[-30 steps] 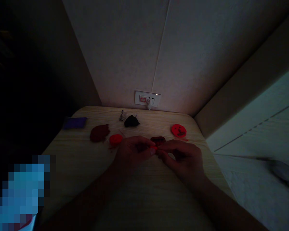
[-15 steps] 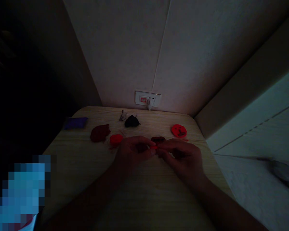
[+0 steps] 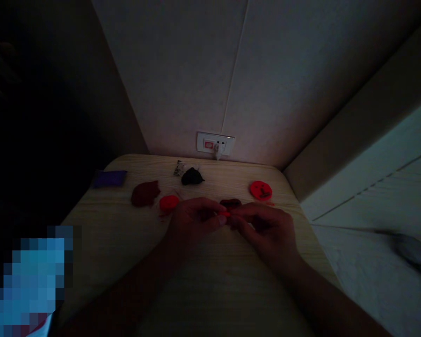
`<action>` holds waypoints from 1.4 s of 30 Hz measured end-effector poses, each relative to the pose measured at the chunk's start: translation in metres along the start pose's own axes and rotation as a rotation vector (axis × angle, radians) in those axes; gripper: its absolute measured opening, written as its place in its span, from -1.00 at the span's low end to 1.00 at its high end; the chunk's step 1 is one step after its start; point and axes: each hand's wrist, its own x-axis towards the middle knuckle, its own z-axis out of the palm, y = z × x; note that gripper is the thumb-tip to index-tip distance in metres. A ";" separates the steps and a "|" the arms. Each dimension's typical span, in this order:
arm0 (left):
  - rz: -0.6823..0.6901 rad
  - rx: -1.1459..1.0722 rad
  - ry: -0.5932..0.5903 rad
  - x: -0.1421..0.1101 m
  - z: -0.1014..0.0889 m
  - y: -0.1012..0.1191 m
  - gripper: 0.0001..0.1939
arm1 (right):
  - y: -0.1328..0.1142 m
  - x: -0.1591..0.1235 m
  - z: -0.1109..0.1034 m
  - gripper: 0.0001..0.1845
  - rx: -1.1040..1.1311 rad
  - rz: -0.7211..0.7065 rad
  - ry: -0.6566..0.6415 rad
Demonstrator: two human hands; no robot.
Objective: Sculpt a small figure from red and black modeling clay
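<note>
Between the fingertips of my left hand (image 3: 194,219) and my right hand (image 3: 268,227) is a small piece of red modelling clay (image 3: 225,214). Both hands pinch it, one from each side, low over the table. Just behind the fingers lies a dark brown clay shape (image 3: 230,203), partly covered by them. A red clay lump (image 3: 169,204) rests close to my left knuckles. Beyond my right hand sits a flat red clay disc (image 3: 261,190) with dark marks like a simple face. The dim light hides the finer shape of the pinched piece.
On the wooden table (image 3: 203,290) are a brown clay lump (image 3: 145,194), a black clay lump (image 3: 192,176), a smudged clear wrapper (image 3: 178,168) and a purple packet (image 3: 110,178). A wall socket (image 3: 215,143) with a plug is behind the table. A pale cabinet side stands at the right.
Both hands stay in nearly the same place. The fingertips shift slightly around the red clay piece, and the objects on the table have not moved.
</note>
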 end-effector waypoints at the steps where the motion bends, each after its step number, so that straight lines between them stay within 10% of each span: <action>1: -0.006 -0.001 -0.002 0.000 0.000 0.000 -0.85 | 0.000 0.000 0.000 -0.94 -0.006 0.008 0.001; 31: -0.011 0.030 -0.005 0.000 0.000 0.000 -0.85 | 0.000 0.001 0.000 -0.88 0.046 0.086 0.004; 42: -0.115 -0.218 -0.049 0.000 0.000 0.002 -0.82 | 0.006 0.006 0.000 -0.90 0.417 0.259 -0.014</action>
